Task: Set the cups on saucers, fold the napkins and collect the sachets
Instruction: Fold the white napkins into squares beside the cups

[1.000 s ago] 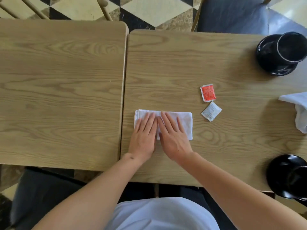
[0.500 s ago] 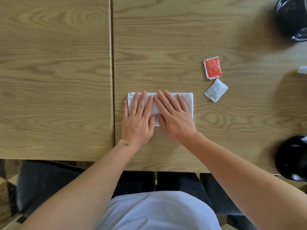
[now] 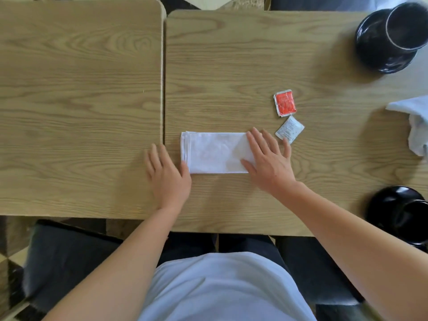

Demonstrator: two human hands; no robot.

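Note:
A white napkin (image 3: 215, 152) lies folded into a flat rectangle on the right table. My right hand (image 3: 268, 158) rests flat and open on its right end. My left hand (image 3: 168, 174) lies open on the wood, its thumb touching the napkin's lower left corner. A red sachet (image 3: 284, 103) and a white sachet (image 3: 290, 129) lie just beyond my right fingertips. A black cup (image 3: 407, 26) stands on a black saucer (image 3: 375, 47) at the far right. A second black cup (image 3: 414, 222) on its saucer (image 3: 389, 205) sits at the near right edge.
An unfolded white napkin (image 3: 414, 121) lies crumpled at the right edge. Two wooden tables (image 3: 81, 89) meet at a seam left of the folded napkin. Dark chair seats (image 3: 64, 258) show below the near table edge.
Both hands were side by side on the middle of the napkin. They have slid apart, the left off its left end onto the wood, the right to its right end.

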